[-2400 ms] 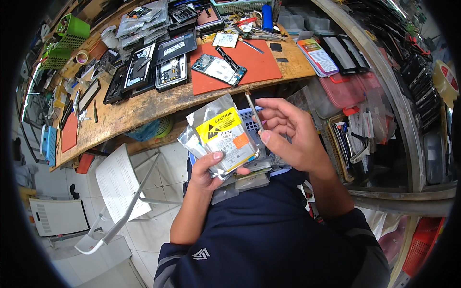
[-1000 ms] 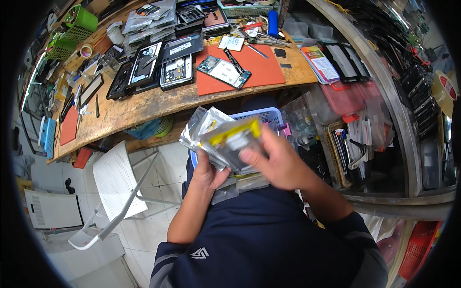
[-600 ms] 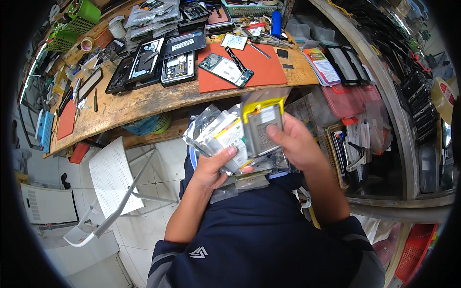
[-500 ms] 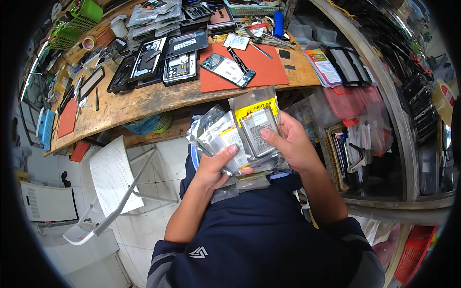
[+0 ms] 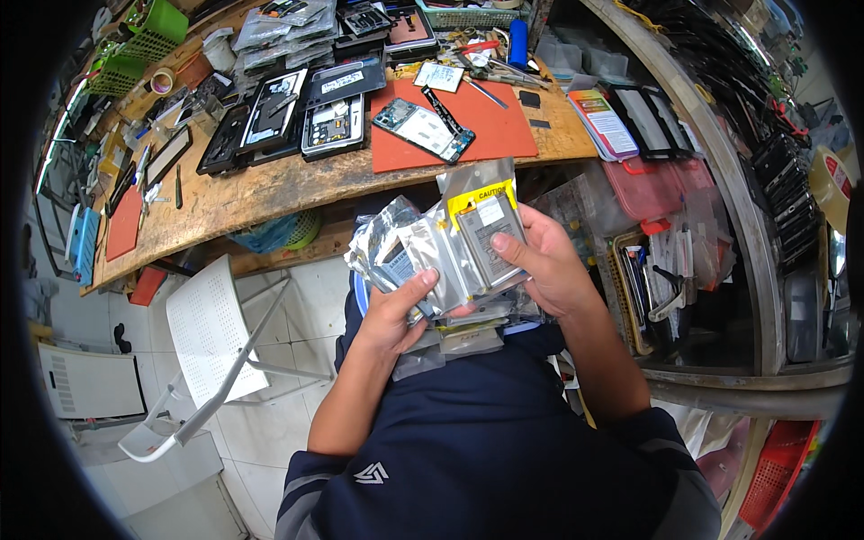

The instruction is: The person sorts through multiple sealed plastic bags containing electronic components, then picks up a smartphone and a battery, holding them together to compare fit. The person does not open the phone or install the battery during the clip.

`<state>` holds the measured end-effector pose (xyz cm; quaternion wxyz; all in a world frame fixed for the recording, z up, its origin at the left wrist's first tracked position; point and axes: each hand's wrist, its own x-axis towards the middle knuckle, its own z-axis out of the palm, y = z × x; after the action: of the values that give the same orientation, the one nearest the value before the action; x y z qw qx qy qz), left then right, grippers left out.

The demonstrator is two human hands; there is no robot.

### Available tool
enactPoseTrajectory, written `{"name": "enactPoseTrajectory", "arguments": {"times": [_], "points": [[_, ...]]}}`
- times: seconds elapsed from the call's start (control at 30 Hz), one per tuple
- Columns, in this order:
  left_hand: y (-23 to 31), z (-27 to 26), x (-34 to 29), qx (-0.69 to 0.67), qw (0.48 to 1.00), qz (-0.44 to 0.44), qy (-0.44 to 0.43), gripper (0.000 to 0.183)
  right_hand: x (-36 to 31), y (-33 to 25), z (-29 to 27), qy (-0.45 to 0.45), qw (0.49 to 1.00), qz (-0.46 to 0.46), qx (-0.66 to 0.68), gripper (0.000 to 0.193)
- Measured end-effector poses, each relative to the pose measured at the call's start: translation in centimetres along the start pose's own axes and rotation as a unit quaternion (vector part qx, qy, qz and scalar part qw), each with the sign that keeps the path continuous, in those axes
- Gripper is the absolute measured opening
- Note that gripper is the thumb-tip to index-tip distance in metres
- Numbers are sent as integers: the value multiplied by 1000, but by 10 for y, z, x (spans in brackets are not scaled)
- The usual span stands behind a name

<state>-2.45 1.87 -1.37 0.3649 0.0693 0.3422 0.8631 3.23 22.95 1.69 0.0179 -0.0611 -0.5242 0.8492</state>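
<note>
Above my lap, my right hand (image 5: pixel 549 261) pinches a grey phone battery (image 5: pixel 479 252) in a clear bag with a yellow band, thumb across its front. My left hand (image 5: pixel 394 313) is closed on a fan of silver and clear battery packets (image 5: pixel 393 254), its thumb pressing on top. The packets overlap the battery's bag at its left edge. More flat plastic packets (image 5: pixel 472 342) lie on my lap beneath both hands. Beyond, an opened phone (image 5: pixel 409 130) with a dark strip across it rests on a red mat (image 5: pixel 504 135).
A wooden bench (image 5: pixel 270 193) spans the far side, with phone housings (image 5: pixel 333 126), stacked bags (image 5: pixel 279 40) and tools. A white folding chair (image 5: pixel 211 319) stands at left. To the right is a metal-framed glass cabinet (image 5: pixel 765 297), beside a basket (image 5: pixel 634 297) of parts.
The white-and-yellow labelled packet under my left thumb has shifted; clear plastic and a bluish packet now show there. The battery bag has tilted slightly in my right hand.
</note>
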Motion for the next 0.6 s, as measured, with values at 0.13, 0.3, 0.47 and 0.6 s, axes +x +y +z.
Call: {"name": "enactPoseTrajectory", "arguments": {"times": [0.13,0.3,0.47,0.6], "points": [[-7,-11,3,81,996,-22,30,68,3,7,0,-50,998,46,-1,34],[0,-6,-1,-143,988,-33,-45,71,7,8,-9,15,1000,12,23,35],[3,-7,4,-24,997,-38,-55,69,7,-2,-20,1,996,12,87,39],[-2,-3,4,25,1000,-7,-3,63,4,2,-10,-34,999,37,13,37]]}}
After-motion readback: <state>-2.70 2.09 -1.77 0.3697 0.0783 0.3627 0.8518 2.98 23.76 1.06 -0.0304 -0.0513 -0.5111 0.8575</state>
